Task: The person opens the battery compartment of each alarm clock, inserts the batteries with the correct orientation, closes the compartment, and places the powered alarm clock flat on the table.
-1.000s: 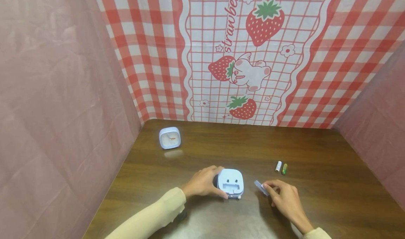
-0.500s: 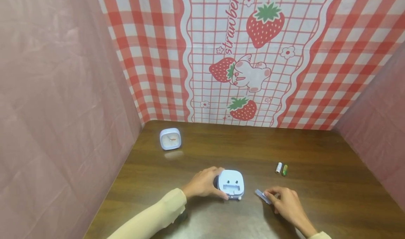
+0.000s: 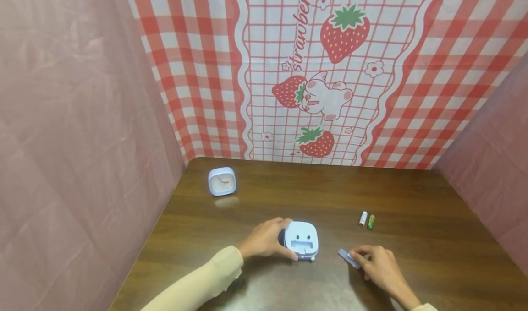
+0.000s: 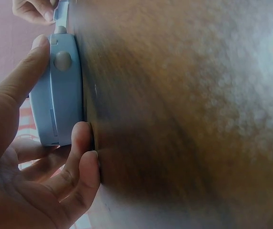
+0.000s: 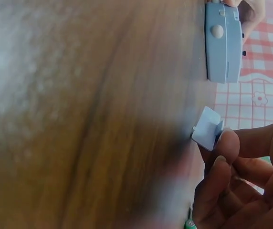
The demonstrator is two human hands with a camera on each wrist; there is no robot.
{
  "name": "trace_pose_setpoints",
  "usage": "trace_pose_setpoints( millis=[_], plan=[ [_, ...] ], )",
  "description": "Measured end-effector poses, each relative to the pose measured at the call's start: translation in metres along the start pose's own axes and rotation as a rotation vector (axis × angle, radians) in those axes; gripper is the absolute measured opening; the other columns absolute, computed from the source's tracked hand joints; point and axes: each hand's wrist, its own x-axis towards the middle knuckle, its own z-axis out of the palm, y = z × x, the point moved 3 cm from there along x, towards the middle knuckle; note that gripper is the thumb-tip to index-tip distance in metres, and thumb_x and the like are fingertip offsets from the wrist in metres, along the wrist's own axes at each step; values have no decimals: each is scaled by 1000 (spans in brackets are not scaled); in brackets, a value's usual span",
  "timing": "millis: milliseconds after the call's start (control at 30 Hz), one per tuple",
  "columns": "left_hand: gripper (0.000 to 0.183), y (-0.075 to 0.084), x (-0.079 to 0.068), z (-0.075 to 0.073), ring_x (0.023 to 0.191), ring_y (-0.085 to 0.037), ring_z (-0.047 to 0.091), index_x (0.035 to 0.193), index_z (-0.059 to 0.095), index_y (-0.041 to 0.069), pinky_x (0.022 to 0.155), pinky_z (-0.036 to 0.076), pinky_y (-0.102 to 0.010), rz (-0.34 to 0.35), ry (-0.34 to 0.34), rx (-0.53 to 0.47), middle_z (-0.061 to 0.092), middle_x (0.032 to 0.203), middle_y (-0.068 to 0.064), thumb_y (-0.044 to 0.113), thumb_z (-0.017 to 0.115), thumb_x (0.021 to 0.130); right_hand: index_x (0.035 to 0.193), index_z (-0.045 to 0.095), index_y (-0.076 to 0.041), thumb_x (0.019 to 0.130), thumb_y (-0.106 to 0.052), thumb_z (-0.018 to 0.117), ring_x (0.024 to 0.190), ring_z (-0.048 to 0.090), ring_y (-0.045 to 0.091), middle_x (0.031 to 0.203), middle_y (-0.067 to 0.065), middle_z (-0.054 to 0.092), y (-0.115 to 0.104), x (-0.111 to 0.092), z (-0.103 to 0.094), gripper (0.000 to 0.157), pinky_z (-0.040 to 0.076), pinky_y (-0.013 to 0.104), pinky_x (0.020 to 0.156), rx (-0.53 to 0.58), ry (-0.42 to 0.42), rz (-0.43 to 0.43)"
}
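Observation:
A pale blue alarm clock (image 3: 301, 240) lies face down on the table, its battery compartment uncovered and two dark knobs showing on its back. My left hand (image 3: 266, 238) grips it from the left, the thumb along its near side, as the left wrist view also shows. To the right, my right hand (image 3: 380, 266) pinches a small battery cover (image 3: 348, 258) by its tab between thumb and fingers, close over the wood. In the right wrist view the cover (image 5: 207, 129) is a thin flat plate, apart from the clock (image 5: 223, 43).
Two batteries, one white (image 3: 363, 218) and one green (image 3: 371, 222), lie side by side beyond my right hand. A second alarm clock (image 3: 222, 181) stands upright at the back left of the brown table (image 3: 284, 187). A checked strawberry cloth (image 3: 313, 91) hangs behind.
My right hand has moved the battery cover down toward the table and slightly right, away from the clock. My left hand still holds the clock in the same spot.

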Motion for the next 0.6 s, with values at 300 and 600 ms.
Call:
trace_pose_setpoints(
  millis=[300,600],
  plan=[
    [107,1,1,-2,125,-26,60,153,50,16,101,51,-46,4,6,-5,59,143,-7,66,88,66,104,79,-7,95,-20,73,46,55,14,56,-3,57,3,2,-8,17,43,25,44,-15,-8,30],
    [107,-2,-1,-2,119,-23,62,151,51,15,98,53,-42,21,12,8,63,136,-5,66,88,65,103,80,-4,94,-20,76,53,57,14,67,-2,62,6,3,-7,19,49,26,44,35,-11,62]
  ],
)
